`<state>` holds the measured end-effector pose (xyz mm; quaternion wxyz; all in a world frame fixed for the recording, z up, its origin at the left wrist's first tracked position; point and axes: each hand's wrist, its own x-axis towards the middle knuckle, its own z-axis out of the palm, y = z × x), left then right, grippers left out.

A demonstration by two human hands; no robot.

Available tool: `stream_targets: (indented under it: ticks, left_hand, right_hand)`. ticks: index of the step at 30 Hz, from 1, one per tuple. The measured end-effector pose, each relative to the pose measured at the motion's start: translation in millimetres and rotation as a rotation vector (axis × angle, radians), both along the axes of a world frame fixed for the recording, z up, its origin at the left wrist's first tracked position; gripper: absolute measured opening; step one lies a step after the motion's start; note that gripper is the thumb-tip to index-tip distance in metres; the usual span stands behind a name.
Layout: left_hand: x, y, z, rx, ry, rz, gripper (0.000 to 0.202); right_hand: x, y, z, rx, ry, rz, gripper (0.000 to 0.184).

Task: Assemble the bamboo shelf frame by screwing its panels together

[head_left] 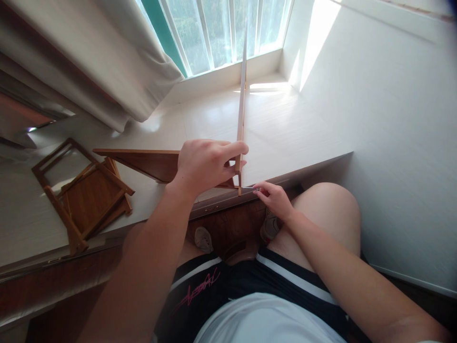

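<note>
My left hand grips a thin light wooden panel that stands on edge on the white window ledge and rises toward the window. Its fingers wrap round the panel near its lower end. My right hand is closed in a pinch at the panel's bottom corner, at the ledge's front edge. It holds something small that I cannot make out. A dark brown wooden board lies flat just behind my left hand.
A folded wooden frame piece lies on the ledge at the left. A pale curtain hangs at the upper left beside the window. A white wall closes the right side. My knees and shoes show below the ledge.
</note>
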<state>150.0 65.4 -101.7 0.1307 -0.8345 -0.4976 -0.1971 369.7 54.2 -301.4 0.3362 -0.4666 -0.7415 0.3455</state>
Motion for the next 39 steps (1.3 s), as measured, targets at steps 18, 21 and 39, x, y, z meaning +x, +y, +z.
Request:
stream_targets:
  ticks: [18, 21, 39]
  left_hand:
    - [-1, 0, -0.2, 0.009, 0.014, 0.001, 0.015]
    - [0, 0, 0.1, 0.001, 0.013, 0.009, 0.016]
    - [0, 0, -0.3, 0.008, 0.005, 0.007, 0.017]
  right_hand:
    - [-5, 2, 0.8, -0.248, 0.23, -0.106, 0.023]
    - [-8, 4, 2.3, -0.367, 0.325, -0.127, 0.026]
    - [-13, 14, -1.6, -0.98, 0.746, -0.127, 0.029]
